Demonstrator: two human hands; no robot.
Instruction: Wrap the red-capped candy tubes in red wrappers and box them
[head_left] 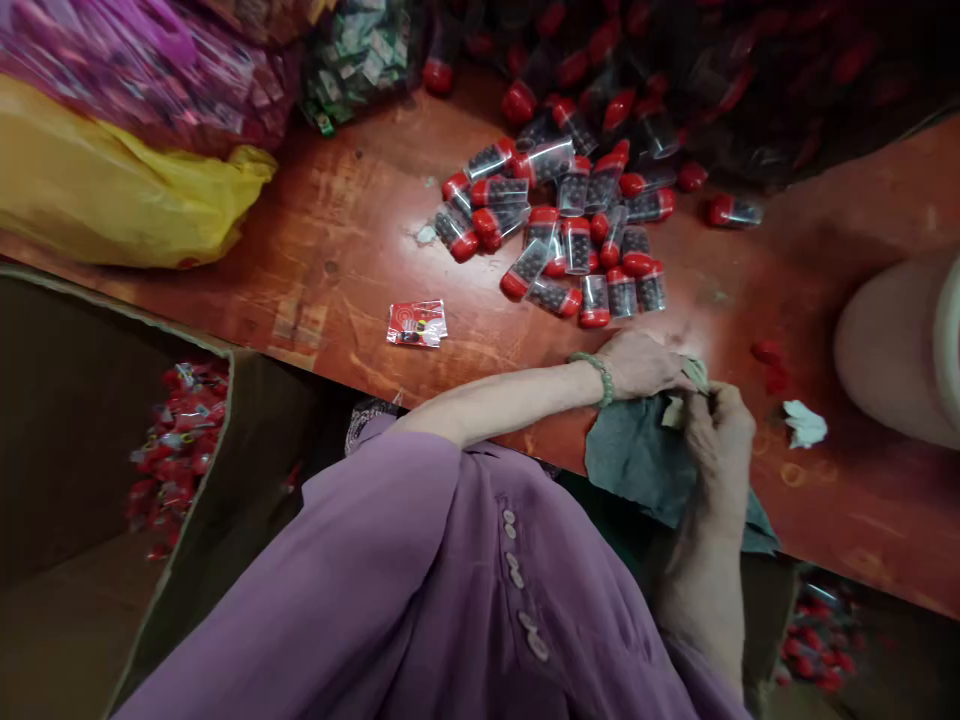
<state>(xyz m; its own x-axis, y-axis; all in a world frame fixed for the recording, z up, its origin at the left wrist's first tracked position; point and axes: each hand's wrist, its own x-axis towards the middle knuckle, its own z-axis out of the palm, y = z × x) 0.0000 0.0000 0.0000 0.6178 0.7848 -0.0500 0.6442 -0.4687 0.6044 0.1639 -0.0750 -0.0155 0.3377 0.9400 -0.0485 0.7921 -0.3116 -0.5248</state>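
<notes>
At the table's near edge, right of centre, my two hands meet. My left hand (645,362), a green bead bracelet (602,375) on its wrist, reaches across with its fingers closed at a small pale green strip (696,373). My right hand (721,425) pinches the same strip from the other side. What the strip is, I cannot tell. A small cream piece (673,412) shows below the fingers. Under both hands a grey-green cloth (637,455) hangs over the edge. Beyond them lie several clear plastic containers (577,245) with red ends and dark balls inside.
A red printed packet (417,324) lies left of centre. At right are a white bucket (892,350), a crumpled white scrap (805,424) and red bits (770,366). Filled bags, one yellow (112,190), stand at left. An open carton (202,500) holds red items below.
</notes>
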